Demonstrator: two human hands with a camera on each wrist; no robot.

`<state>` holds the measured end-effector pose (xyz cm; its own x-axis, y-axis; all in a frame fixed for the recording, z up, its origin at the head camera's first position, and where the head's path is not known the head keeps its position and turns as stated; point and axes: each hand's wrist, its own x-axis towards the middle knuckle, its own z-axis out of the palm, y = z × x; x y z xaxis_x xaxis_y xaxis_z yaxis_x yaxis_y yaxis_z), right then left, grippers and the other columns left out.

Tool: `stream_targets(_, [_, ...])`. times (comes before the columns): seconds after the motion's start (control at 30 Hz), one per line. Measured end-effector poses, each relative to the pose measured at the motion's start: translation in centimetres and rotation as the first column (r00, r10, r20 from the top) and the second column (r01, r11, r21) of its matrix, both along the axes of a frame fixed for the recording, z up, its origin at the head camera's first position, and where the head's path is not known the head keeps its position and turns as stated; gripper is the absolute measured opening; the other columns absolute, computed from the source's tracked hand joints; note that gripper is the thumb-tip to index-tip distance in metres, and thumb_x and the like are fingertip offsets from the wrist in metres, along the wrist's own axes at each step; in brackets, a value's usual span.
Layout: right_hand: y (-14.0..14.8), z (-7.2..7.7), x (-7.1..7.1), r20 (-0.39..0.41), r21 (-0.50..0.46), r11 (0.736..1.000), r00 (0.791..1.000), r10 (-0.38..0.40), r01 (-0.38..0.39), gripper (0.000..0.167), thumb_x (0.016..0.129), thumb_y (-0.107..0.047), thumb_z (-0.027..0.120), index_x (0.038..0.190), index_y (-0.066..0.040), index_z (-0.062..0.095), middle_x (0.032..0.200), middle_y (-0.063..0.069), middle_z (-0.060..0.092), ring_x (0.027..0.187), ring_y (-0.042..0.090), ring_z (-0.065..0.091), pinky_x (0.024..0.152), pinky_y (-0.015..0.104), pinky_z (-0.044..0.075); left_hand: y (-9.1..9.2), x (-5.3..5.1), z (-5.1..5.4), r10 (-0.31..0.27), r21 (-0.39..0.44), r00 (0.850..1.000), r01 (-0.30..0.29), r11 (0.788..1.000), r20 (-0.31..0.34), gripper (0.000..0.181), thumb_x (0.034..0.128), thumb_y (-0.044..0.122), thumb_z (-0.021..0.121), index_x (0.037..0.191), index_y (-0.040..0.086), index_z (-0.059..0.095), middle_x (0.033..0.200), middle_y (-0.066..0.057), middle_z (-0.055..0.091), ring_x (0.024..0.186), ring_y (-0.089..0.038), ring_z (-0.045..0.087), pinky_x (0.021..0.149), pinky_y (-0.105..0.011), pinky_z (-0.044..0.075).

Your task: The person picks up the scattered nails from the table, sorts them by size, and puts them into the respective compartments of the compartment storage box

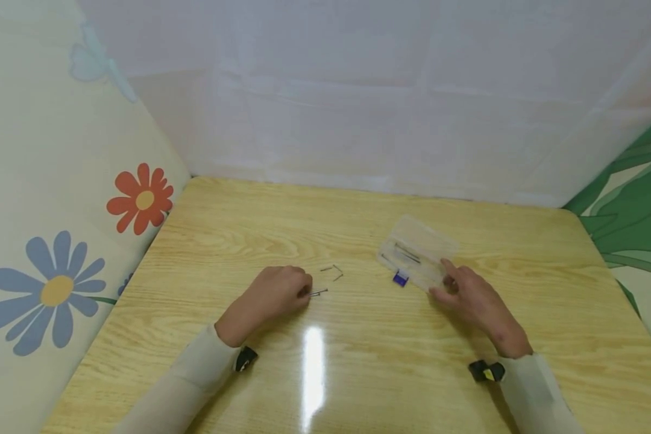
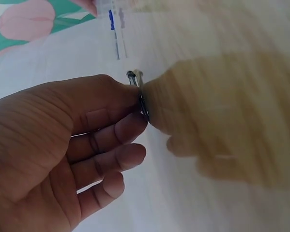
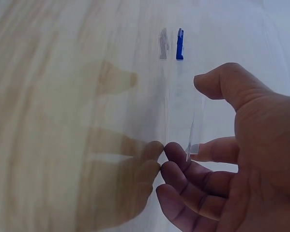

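Left hand (image 1: 279, 292): thumb and finger pinch shiny nails (image 2: 143, 101), left of clear box (image 1: 425, 279); at least two show. Right hand (image 1: 474, 298): thumb and fingers bent, tips apart, round right end of clear box, seem to keep it steady. Lid (image 1: 428, 235) open, on far side of clear box; blue latch (image 1: 400, 278) on near side. Job looks part done: long nails (image 1: 408, 253) lie inside clear box; shiny nails and small nails (image 1: 326, 269), loose on table (image 1: 249, 241) left of clear box, not in yet.
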<state>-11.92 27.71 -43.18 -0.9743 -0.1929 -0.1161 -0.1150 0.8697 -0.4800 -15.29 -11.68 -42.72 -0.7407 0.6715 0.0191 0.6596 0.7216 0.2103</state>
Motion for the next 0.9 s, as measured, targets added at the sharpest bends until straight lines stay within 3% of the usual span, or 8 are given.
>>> stream_targets(0.37, [0.08,-0.09,0.03,-0.016,-0.004,1.0,1.0,0.009,-0.009,0.078,0.097,-0.027,0.072,0.151,0.013,0.034,0.109,0.02,0.064,0.097,0.034,0.063,0.084,0.055,0.051,0.25,-0.13,-0.21,-0.016,-0.014,0.999,0.015,1.0,-0.038,0.024,0.0876,0.008,0.072,0.071,0.017,0.057,0.068,0.008,0.05,0.059,-0.009,0.043,0.051,-0.028,0.041])
stream_targets(0.9, [0.08,-0.18,-0.09,-0.007,-0.019,1.0,1.0,0.007,-0.007,0.077,0.097,-0.026,0.072,0.151,0.014,0.034,0.108,0.021,0.065,0.096,0.034,0.063,0.085,0.055,0.051,0.63,-0.41,-0.45,-0.017,-0.063,1.0,0.016,0.998,-0.019,0.025,0.0862,0.01,0.071,0.07,0.017,0.053,0.068,0.007,0.048,0.058,-0.011,0.042,0.05,-0.029,0.039])
